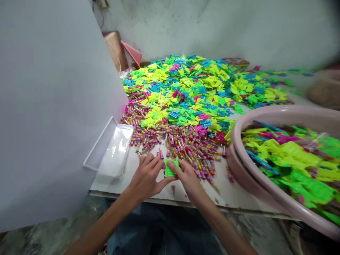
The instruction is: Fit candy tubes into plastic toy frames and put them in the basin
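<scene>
At table [170, 195] edge, forearms [114, 216] converging; right hand [189, 176] grip pinching green piece [169, 172], left hand [147, 174] alongside, grip unclear.

The right hand [189, 175] holds a ribbed green plastic piece [169, 172].

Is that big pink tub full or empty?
Not empty: plenty of yellow, green, blue and pink plastic pieces are heaped inside the pink tub. Its bottom is hidden, so I can't tell how deep they go.

Pink basin [237, 141] cropped at right; right hand [188, 176] partly hides green piece [169, 172].
</scene>
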Demonstrator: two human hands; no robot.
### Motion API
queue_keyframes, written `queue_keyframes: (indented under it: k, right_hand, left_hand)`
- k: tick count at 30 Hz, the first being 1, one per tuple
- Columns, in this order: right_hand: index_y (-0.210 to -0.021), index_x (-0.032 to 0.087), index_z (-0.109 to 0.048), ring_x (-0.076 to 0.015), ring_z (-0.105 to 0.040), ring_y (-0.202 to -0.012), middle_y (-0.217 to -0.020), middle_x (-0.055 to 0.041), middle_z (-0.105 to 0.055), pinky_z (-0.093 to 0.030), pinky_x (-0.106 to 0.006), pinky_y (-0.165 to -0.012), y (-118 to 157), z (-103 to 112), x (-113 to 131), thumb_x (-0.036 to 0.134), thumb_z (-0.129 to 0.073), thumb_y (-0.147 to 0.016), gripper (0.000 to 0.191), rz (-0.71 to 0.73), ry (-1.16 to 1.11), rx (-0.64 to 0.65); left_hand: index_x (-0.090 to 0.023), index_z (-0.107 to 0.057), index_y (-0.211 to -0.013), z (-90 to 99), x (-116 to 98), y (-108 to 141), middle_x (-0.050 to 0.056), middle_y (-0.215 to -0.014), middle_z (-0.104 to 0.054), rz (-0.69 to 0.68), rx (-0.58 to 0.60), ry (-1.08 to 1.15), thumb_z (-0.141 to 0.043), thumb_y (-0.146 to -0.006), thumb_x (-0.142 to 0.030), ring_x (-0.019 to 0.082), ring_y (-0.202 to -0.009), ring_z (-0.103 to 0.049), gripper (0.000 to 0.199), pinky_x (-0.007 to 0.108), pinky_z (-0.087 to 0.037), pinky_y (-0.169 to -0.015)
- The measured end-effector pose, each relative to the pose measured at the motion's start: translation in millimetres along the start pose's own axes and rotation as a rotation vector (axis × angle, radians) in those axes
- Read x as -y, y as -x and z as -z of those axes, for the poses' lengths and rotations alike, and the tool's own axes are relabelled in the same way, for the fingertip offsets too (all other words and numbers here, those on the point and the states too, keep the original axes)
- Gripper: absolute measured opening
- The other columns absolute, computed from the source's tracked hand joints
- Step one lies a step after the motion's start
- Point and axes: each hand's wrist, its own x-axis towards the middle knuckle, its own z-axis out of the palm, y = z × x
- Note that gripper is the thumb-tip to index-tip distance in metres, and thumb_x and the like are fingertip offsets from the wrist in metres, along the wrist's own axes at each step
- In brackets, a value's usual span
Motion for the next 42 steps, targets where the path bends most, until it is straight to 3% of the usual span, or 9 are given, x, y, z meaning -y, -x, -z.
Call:
queue_keyframes:
  k: [7,10,13,17,19,23,29,36,42]
  right_hand:
    - [-0.083,0.016,-0.068,-0.0181,-0.063,-0.068,-0.076,-0.0018,-0.066,-0.054,-0.030,-0.064,-5.0,28.8,12.7,0.048,-0.077,-0.074,0.034,-0.112,-0.137,0.168]
    - [-0.082,0.018,-0.068,-0.0192,-0.065,-0.073,-0.081,-0.0026,-0.068,-0.054,-0.030,-0.067,-7.5,55.7,26.8,0.043,-0.080,-0.072,0.029,-0.022,-0.169,-0.018]
    - [-0.093,0.026,-0.069,-0.0210,-0.066,-0.087,-0.095,-0.0026,-0.069,-0.055,-0.032,-0.075,-9.0,82.6,45.8,0.052,-0.075,-0.075,0.032,0.163,-0.383,-0.299]
    - [-0.107,0.028,-0.070,-0.0261,-0.066,-0.086,-0.094,-0.0086,-0.070,-0.056,-0.040,-0.076,-14.8,98.6,49.6,0.091,-0.030,-0.073,0.082,0.403,-0.356,-0.300]
    - [-0.107,0.025,-0.070,-0.0293,-0.065,-0.091,-0.099,-0.0111,-0.071,-0.054,-0.043,-0.080,-26.9,97.7,39.0,0.090,-0.033,-0.073,0.083,0.470,-0.141,-0.233]
    - [-0.109,0.019,-0.067,-0.0265,-0.064,-0.097,-0.106,-0.0119,-0.069,-0.050,-0.042,-0.088,-77.0,89.3,23.4,0.052,-0.042,-0.094,0.044,0.472,0.492,-0.314]
    - [-0.097,0.015,-0.068,-0.0271,-0.049,-0.117,-0.114,-0.0140,-0.066,-0.035,-0.039,-0.101,-158.2,69.3,42.1,0.030,-0.058,-0.084,0.022,0.486,0.767,-0.360]
    - [-0.071,0.017,-0.063,-0.0326,-0.050,-0.111,-0.097,-0.0157,-0.068,-0.032,-0.043,-0.100,-185.4,57.5,43.9,0.025,-0.066,-0.076,0.011,0.406,0.631,-0.365]
    - [-0.077,0.018,-0.059,-0.0228,-0.061,-0.075,-0.076,-0.0034,-0.062,-0.050,-0.036,-0.069,-145.2,45.3,41.6,0.059,-0.063,-0.076,0.041,0.319,0.245,-0.220]
  left_hand:
    - [-0.018,-0.052,-0.121,-3.9,7.2,-5.6,0.012,-0.111,-0.061,0.081,-0.049,0.099,-0.061,-0.087,-0.051,0.029,-0.108,-0.050,0.048,0.040,-0.037,-0.092]
    - [-0.018,-0.032,-0.144,-11.4,19.5,1.4,0.017,-0.135,-0.051,0.192,-0.073,0.117,-0.054,-0.093,-0.044,0.031,-0.125,-0.043,0.061,0.044,-0.034,-0.100]
    - [-0.022,-0.039,-0.140,-28.9,28.5,10.3,0.013,-0.135,-0.052,0.201,-0.013,0.049,-0.050,-0.095,-0.034,0.030,-0.126,-0.044,0.047,0.044,-0.035,-0.100]
    - [-0.028,-0.050,-0.134,-51.9,28.8,17.7,0.011,-0.132,-0.052,0.140,0.024,-0.064,-0.054,-0.092,-0.028,0.029,-0.123,-0.047,0.042,0.044,-0.039,-0.098]
    - [-0.028,-0.054,-0.130,-57.0,26.8,18.4,0.011,-0.127,-0.053,0.161,-0.011,-0.099,-0.055,-0.091,-0.028,0.029,-0.119,-0.050,0.038,0.043,-0.042,-0.095]
    - [-0.026,-0.059,-0.121,-58.5,25.1,17.9,0.011,-0.122,-0.056,0.211,-0.055,-0.128,-0.056,-0.089,-0.026,0.030,-0.116,-0.052,0.032,0.044,-0.042,-0.093]
    - [-0.018,-0.058,-0.119,-63.0,26.3,19.7,0.012,-0.130,-0.057,0.320,-0.111,-0.214,-0.052,-0.083,-0.012,0.030,-0.123,-0.049,0.036,0.044,-0.039,-0.096]
    - [-0.019,-0.063,-0.114,-67.4,32.9,21.1,0.010,-0.112,-0.067,0.388,-0.180,-0.298,-0.048,-0.094,-0.019,0.026,-0.106,-0.058,0.025,0.040,-0.038,-0.087]
    - [-0.021,-0.064,-0.103,-58.9,41.6,15.3,0.008,-0.098,-0.069,0.475,-0.276,0.009,-0.047,-0.094,-0.021,0.024,-0.094,-0.061,0.019,0.038,-0.042,-0.081]
